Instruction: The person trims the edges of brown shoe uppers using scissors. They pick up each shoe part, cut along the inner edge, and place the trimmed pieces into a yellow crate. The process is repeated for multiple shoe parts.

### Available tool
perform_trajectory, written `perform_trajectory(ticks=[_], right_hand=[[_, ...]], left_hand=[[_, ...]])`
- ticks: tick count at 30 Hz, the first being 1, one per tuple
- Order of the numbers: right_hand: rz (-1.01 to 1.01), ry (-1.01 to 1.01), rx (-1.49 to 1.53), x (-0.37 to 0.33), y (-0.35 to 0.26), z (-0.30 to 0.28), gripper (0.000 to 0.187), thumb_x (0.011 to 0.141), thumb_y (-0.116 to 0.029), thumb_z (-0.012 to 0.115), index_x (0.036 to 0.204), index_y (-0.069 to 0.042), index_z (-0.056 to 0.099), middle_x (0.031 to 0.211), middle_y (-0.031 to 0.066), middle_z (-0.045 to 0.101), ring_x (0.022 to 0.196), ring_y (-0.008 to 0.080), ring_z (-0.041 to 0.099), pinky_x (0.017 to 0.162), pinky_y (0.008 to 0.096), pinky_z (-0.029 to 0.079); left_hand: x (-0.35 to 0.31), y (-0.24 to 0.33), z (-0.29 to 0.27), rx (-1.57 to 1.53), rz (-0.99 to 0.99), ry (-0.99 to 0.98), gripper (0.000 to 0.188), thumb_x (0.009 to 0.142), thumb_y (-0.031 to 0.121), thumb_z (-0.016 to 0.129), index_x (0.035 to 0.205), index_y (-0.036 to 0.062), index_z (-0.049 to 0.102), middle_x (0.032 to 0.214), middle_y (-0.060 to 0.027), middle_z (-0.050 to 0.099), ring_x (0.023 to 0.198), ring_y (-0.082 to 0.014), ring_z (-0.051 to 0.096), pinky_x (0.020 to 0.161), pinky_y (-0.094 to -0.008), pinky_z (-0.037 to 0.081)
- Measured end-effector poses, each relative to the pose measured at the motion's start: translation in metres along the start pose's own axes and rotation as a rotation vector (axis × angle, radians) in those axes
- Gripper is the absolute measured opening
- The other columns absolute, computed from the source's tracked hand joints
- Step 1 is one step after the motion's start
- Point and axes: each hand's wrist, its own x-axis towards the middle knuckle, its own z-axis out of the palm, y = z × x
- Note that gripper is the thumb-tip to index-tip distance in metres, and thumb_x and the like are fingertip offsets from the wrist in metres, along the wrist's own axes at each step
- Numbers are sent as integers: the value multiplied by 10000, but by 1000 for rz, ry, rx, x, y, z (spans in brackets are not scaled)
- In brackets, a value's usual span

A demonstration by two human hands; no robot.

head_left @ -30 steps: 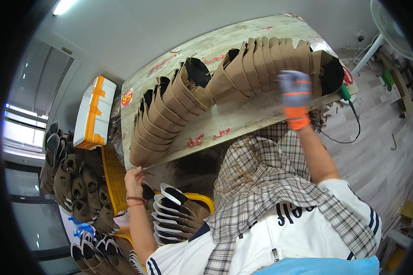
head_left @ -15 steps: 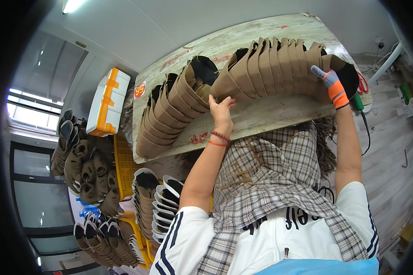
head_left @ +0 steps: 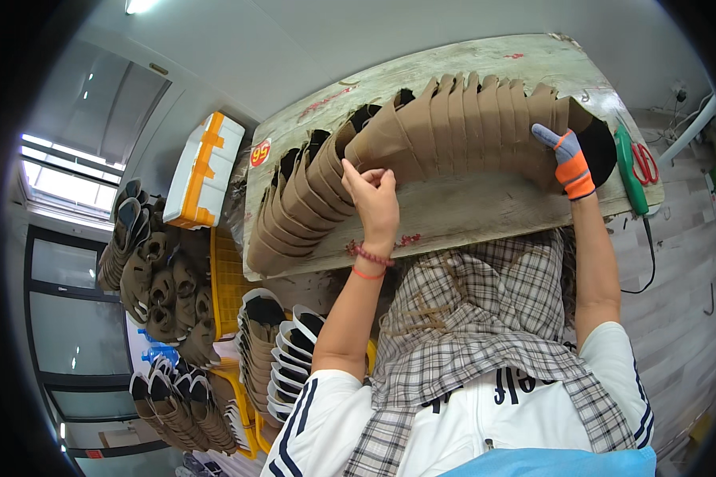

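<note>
A long curved row of nested brown fabric shoe uppers (head_left: 453, 131) with black linings lies along the table. My right hand (head_left: 569, 163), in a grey and orange glove, grips the right end of the row. Its thumb lies on the outside of the last upper, while its other fingers are largely hidden. My bare left hand (head_left: 371, 199), with beaded and orange bands at the wrist, is at the row's near side, by the joint with the left-hand uppers (head_left: 302, 211). One finger stretches up to the fabric there, the others are loosely bent and apart, and nothing shows in them.
A green-handled tool (head_left: 632, 171) with a cord and red-handled scissors (head_left: 646, 164) lie at the table's (head_left: 469, 203) right end. At left stand a white box (head_left: 207, 171) with orange tape and yellow crates (head_left: 227, 278), among more stacked uppers (head_left: 261, 334).
The right-hand run of uppers has moved left against the left-hand run, covering the black opening between them. My left hand's fingers have bent in; my right hand keeps its grip.
</note>
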Motion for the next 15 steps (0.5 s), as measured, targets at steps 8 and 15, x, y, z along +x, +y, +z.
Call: perform_trajectory(ticks=[8,15], right_hand=[[42,-96,-81,-6,14,35,347,793,-220,774,1029,10,664,907,19,684,792,74,583,727,256,491],[35,-195,-34,-8,5,28,369,797,-208,765,1067,12,645,948,26,675,841,86,593,752,266,492]], left_hand=[[6,20,-33,152,336,-296,223,845,25,590,1044,-49,659,1141,-186,644,1064,-257,627,917,-331,482],[214,-10,-38,981,102,-372,568,825,408,626,1298,102,555,1299,-134,565,1235,-345,486,1003,-399,402]])
